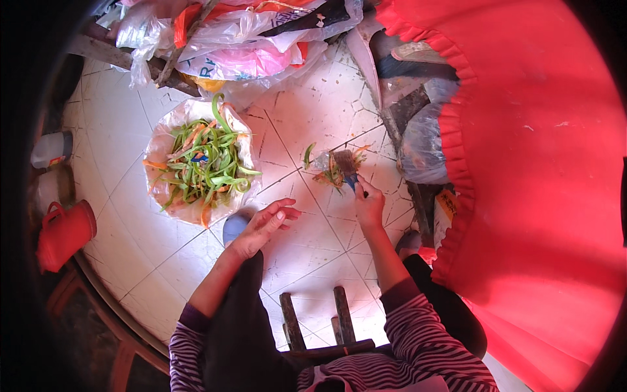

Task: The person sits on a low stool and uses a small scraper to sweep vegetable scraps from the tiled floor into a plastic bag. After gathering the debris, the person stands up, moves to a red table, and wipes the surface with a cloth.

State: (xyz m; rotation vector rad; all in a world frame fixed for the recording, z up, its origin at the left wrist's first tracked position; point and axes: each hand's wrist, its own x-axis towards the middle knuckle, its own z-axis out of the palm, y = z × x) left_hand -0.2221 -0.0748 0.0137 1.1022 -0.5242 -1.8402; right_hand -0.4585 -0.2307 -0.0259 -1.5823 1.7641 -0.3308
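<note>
My right hand (370, 202) grips a brush (347, 164) with a blue handle and brown bristles, held low over the tiled floor. Its bristles meet a small heap of vegetable scraps (334, 176), green and orange, that it partly hides. Against the heap lies a crumpled piece of clear plastic (321, 160). One curved green peel (308, 155) rests a little to the left. My left hand (267, 223) hangs in the air with fingers apart, holding nothing. Beyond it stands a plastic-lined container (159, 128) full of green and orange peelings (210, 157), with a small blue item among them.
Plastic bags (254, 54) are piled at the back over wooden bars. A red cloth (534, 147) with a ruffled edge covers the right side, with a filled clear bag (423, 144) beneath. A red jug (68, 235) and a plastic container (51, 149) stand left. Stool legs (344, 313) are below me.
</note>
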